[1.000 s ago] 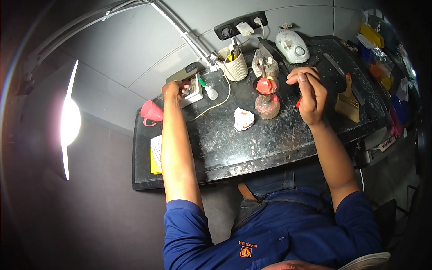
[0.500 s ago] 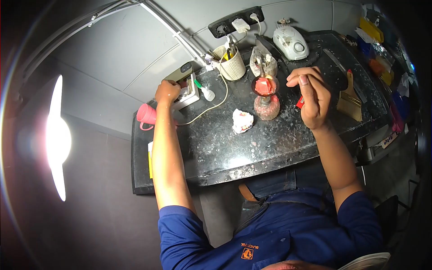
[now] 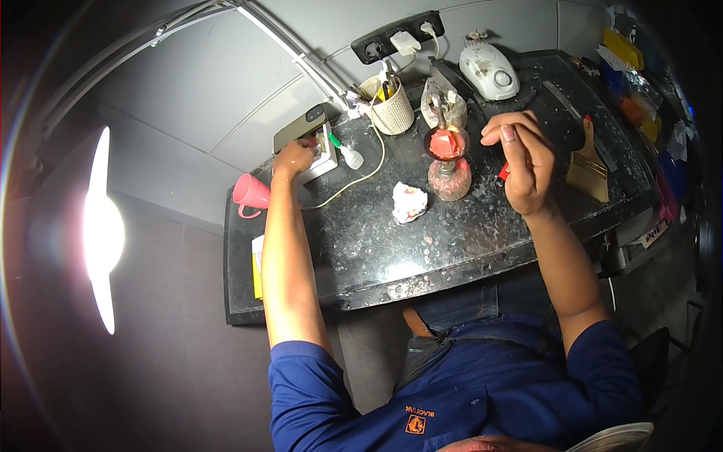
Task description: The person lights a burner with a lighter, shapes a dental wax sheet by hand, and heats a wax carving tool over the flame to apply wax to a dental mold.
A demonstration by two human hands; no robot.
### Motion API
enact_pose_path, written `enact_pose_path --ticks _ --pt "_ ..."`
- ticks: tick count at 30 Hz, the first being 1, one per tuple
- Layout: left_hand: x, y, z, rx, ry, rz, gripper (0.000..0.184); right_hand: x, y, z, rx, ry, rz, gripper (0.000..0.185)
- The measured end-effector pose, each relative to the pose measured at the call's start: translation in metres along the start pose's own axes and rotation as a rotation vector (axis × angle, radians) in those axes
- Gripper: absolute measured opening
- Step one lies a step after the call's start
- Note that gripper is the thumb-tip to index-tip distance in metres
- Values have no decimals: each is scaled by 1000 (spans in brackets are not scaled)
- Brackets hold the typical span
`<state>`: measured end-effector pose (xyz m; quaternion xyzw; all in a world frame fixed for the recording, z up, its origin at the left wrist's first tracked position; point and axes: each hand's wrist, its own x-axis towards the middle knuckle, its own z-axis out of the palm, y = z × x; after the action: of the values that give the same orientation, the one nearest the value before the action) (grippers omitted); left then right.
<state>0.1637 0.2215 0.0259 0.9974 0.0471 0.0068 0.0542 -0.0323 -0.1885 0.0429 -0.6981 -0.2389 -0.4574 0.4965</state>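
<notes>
A black, white-speckled workbench [image 3: 354, 248] spanned the middle of the frame. Right of centre, the person's right hand [image 3: 525, 169] was raised, fingers bent; whether it gripped anything could not be told. Just left of it stood a round glass burner [image 3: 450, 179] with a dark dish of pinkish-red pieces above. At upper left of centre lay an open white rectangular box [image 3: 324, 163], the left hand [image 3: 292, 158] at its edge, its grip unclear. A white-and-pink, irregular lump [image 3: 409, 203] lay near the frame's centre.
</notes>
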Motion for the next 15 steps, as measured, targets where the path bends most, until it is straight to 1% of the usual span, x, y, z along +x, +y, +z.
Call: enact_pose_path --ticks 1,3,4,6,7,9,10,12,13,15 --pt "7 -8 4 1 1 2 35 0 0 -1 0 2 0 28" --pt "17 -23 7 -213 -63 65 33 -1 0 -3 -23 -33 21 29" --pt "20 -27 10 -210 -63 66 33 -2 0 -3 -23 -31 22 29" --pt "23 -33 12 -341 -44 102 30 -1 -1 -2 -27 -36 24 29" --pt "13 -21 5 -340 -43 101 30 -1 0 -2 -26 -35 23 29" --pt "-5 -3 0 -123 248 -140 27 -1 2 -1 -10 12 7 29" --pt "-7 -4 1 -122 249 -138 27 -1 2 -2 -10 14 6 29" --pt "-13 0 0 -101 328 -92 26 -1 3 -5 -15 -6 34 29" --pt "-15 4 -1 -98 326 -89 26 -1 4 -5 -17 -4 38 29" --pt "-16 7 -1 -26 248 -101 30 0 6 -4 11 36 1 30"
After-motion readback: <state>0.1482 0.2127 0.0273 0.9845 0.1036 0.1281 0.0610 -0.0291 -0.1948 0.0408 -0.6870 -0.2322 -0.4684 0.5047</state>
